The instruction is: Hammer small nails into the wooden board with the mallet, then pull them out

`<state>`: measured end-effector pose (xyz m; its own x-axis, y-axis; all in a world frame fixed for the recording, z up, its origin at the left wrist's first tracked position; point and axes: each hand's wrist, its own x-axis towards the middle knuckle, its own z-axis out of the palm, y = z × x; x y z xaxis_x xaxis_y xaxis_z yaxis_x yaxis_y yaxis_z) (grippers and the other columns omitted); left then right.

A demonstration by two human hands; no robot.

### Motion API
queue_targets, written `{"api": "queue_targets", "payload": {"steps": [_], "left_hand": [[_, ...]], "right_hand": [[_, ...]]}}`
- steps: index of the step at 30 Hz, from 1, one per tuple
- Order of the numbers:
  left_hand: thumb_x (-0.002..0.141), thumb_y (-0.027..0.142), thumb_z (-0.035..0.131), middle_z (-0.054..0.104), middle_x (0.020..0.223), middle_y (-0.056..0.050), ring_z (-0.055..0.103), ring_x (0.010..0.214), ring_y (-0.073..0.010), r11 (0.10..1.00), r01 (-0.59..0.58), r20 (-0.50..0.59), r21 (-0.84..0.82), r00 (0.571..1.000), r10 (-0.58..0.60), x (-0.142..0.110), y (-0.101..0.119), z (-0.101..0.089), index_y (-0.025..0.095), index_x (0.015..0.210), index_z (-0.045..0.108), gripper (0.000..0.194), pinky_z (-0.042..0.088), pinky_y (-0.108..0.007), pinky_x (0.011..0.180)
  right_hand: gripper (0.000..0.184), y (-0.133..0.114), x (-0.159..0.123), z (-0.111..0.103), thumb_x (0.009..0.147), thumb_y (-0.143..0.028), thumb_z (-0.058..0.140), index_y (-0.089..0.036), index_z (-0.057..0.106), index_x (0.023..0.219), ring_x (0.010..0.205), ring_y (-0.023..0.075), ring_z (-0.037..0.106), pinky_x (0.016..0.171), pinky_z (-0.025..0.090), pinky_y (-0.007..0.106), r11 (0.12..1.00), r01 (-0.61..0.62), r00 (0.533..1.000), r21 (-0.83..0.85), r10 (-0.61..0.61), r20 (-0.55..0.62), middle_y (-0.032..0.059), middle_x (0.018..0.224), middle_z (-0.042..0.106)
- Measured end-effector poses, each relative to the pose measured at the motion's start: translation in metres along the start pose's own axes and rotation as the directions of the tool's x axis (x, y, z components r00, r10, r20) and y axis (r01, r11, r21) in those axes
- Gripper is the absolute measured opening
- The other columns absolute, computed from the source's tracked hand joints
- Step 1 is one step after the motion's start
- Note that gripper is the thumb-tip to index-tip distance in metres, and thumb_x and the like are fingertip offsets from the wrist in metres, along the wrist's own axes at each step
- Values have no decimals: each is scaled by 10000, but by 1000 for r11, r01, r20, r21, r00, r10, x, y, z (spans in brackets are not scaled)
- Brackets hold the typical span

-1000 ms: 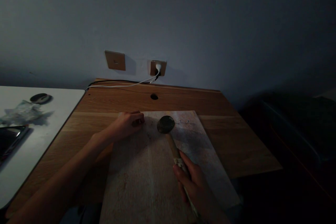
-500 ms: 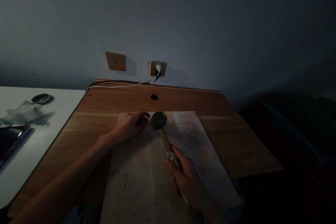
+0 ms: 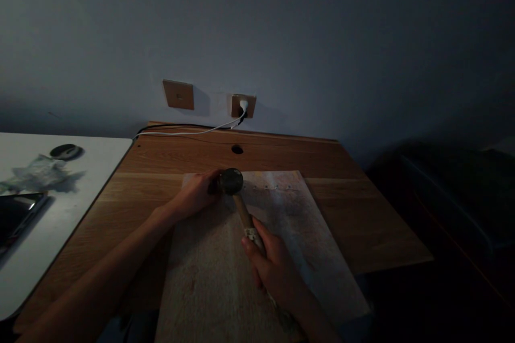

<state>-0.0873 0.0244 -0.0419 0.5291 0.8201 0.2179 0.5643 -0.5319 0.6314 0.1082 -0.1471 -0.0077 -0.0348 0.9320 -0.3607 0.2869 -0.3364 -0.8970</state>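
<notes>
My right hand (image 3: 271,262) is wrapped around the wooden handle of a hammer (image 3: 232,181), over a pale patterned wrapping. The hammer's dark round head is over the far left part of a worn wooden board (image 3: 209,273). On the board's left far corner rests my left hand (image 3: 200,192), its fingers curled in a pinch right beside the hammer head. The head covers part of those fingertips, so what they hold is hidden. A row of several small shiny nail-like pieces (image 3: 276,187) runs along the board's far edge, right of the hammer head.
The board lies on a wooden desk (image 3: 338,198) with a round cable hole (image 3: 237,149). Cables (image 3: 189,132) run to a wall socket (image 3: 243,105). At left, a white table (image 3: 76,171) bears a crumpled plastic bag (image 3: 42,172), a dark round item (image 3: 66,151) and a dark device (image 3: 18,211).
My right hand has moved the hammer a little to the left, so its head now overlaps the left fingertips. The row of small pieces shows more fully. My left hand has stayed nearly in place.
</notes>
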Motion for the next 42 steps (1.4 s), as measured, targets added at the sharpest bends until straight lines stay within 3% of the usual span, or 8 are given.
{"api": "queue_targets", "payload": {"steps": [12, 15, 20, 25, 31, 33, 36, 42], "left_hand": [[718, 180, 644, 698, 889, -6, 654, 758, -175, 999, 50, 38, -1, 998, -50, -2, 3, -6, 200, 1077, 650, 359, 478, -259, 675], [732, 281, 699, 642, 957, -26, 627, 817, -177, 998, -66, 92, -8, 994, 67, -5, 3, -11, 198, 940, 668, 226, 497, -282, 736], [825, 292, 719, 578, 1050, -40, 607, 951, -185, 978, -203, 225, -54, 951, 210, -12, 5, -6, 262, 992, 774, 179, 509, -299, 872], [880, 235, 679, 567, 1111, -52, 601, 984, -180, 966, -246, 189, -74, 948, 256, -11, 2, 0, 249, 893, 779, 102, 508, -288, 885], [944, 313, 555, 672, 934, -30, 613, 780, -159, 994, -66, 11, -87, 998, 67, -3, -14, -25, 209, 1079, 701, 225, 514, -285, 746], [957, 323, 512, 704, 936, -37, 625, 758, -159, 995, -34, 7, -89, 999, 34, -2, -18, -31, 204, 1165, 692, 300, 509, -282, 720], [974, 331, 465, 730, 1010, -66, 673, 851, -178, 994, -59, 27, -93, 998, 61, -3, -22, -33, 199, 1097, 730, 321, 523, -297, 778], [907, 346, 594, 763, 966, -44, 699, 841, -189, 997, -23, 60, -78, 998, 28, -9, -35, -23, 220, 1026, 757, 238, 555, -311, 790]], "right_hand": [[587, 11, -2, 1, 986, -487, 536, -155, 515, 1469, 339, 84, 384, 320, 320, 170, 995, 26, 1000, 93, -25, -10, -119, 498, 407], [582, 16, -5, -3, 984, -504, 538, -160, 512, 1454, 332, 77, 378, 316, 319, 165, 983, 58, 997, 173, -49, -59, -122, 511, 414], [588, 25, -10, -11, 971, -519, 565, -178, 507, 1446, 319, 63, 355, 300, 312, 156, 976, 24, 993, 215, 1, -116, -119, 542, 444], [632, 30, -14, -14, 952, -533, 584, -169, 497, 1462, 316, 63, 360, 293, 300, 149, 971, -4, 991, 240, 36, -130, -122, 527, 436], [656, 28, -14, -12, 958, -537, 576, -152, 490, 1482, 319, 68, 358, 309, 293, 151, 975, 6, 991, 220, 24, -134, -128, 487, 417], [635, 26, -14, -12, 964, -531, 570, -161, 501, 1476, 321, 66, 368, 313, 294, 154, 978, 6, 993, 210, 19, -118, -122, 508, 432], [600, 24, -14, -12, 978, -528, 556, -183, 511, 1466, 327, 63, 367, 323, 297, 156, 979, 6, 995, 202, 13, -94, -117, 526, 441], [602, 27, -15, -12, 973, -539, 571, -167, 535, 1445, 334, 73, 377, 325, 306, 163, 980, 4, 996, 200, 14, -86, -117, 500, 437]]}}
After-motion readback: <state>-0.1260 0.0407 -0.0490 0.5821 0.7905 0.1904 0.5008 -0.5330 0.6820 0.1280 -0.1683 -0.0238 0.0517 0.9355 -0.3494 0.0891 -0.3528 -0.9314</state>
